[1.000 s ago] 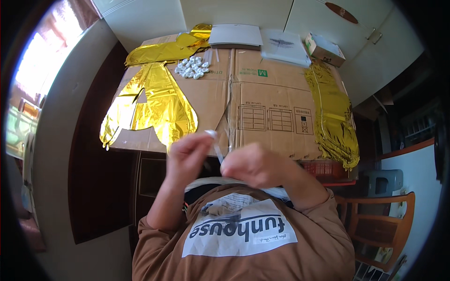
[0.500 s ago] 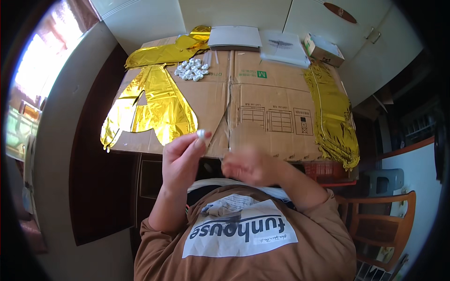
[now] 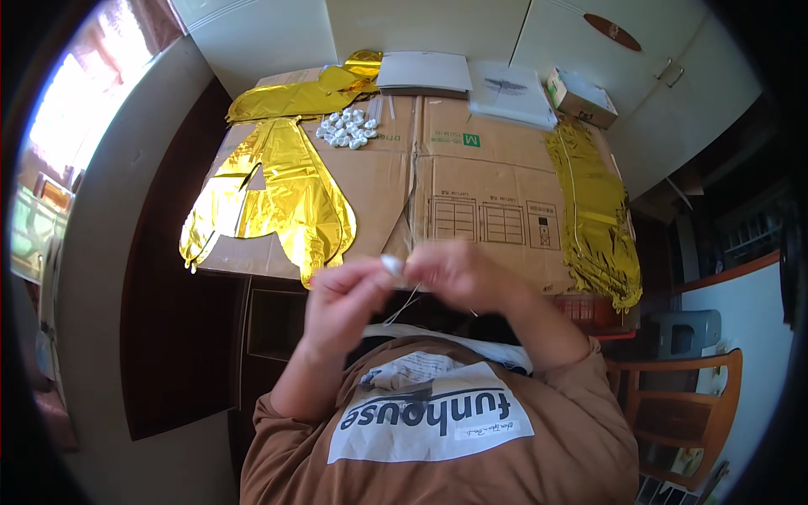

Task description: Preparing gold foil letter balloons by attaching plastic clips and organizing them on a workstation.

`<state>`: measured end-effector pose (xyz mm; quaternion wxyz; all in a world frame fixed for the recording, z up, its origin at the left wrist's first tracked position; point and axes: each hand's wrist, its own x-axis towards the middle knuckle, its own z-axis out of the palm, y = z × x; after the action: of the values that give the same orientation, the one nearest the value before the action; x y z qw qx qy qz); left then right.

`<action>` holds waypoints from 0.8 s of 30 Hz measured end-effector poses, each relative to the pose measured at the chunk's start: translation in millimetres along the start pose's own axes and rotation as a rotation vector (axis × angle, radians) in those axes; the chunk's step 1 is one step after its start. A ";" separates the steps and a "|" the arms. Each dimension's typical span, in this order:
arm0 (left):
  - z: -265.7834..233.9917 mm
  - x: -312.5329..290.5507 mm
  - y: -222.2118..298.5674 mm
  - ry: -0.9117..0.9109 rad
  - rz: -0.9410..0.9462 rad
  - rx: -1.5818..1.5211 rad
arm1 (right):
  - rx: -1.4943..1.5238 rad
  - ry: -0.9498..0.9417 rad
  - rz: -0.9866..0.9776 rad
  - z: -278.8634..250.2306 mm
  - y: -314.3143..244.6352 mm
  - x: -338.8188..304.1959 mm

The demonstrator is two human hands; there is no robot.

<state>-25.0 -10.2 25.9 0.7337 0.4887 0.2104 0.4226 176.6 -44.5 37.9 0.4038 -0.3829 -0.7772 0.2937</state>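
While foil letter (image 3: pixel 313 202) lies near left hand (image 3: pixel 345 305) | white bundles (image 3: pixel 348 129) sit beyond

Left hand (image 3: pixel 343 301) and right hand (image 3: pixel 459 273) flank a roll (image 3: pixel 391 264); on the cardboard (image 3: pixel 497 172), foil balloon (image 3: pixel 295 194) left, foil stack (image 3: pixel 593 215) right, roll pile (image 3: pixel 347 129) between, farther back

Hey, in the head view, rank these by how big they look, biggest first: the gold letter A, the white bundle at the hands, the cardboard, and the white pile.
1. Cardboard
2. Gold letter A
3. White pile
4. White bundle, clearly smallest
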 end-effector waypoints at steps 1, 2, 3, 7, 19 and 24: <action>-4.7 5.4 5.3 0.090 0.038 0.096 | 0.001 -0.088 -0.033 6.0 -1.3 -4.9; -7.6 10.4 -3.3 0.042 0.142 0.288 | 0.072 -0.153 0.004 3.2 -13.4 -2.5; -7.5 12.3 -14.5 -0.010 0.236 0.487 | 0.096 -0.065 0.017 -2.6 -18.5 1.3; 13.8 -3.8 0.5 -0.158 -0.010 0.173 | 0.066 0.104 0.117 -15.2 0.1 8.0; -5.3 14.2 -6.5 0.097 0.188 0.331 | -0.052 -0.165 0.034 7.6 -11.5 -1.9; 3.6 2.1 -21.0 -0.139 0.091 0.254 | -0.083 0.193 0.066 -19.2 2.1 21.6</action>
<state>-12.5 -13.9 8.9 0.6587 0.6149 0.1883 0.3906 185.5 -22.6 54.6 0.4508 -0.4514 -0.7329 0.2363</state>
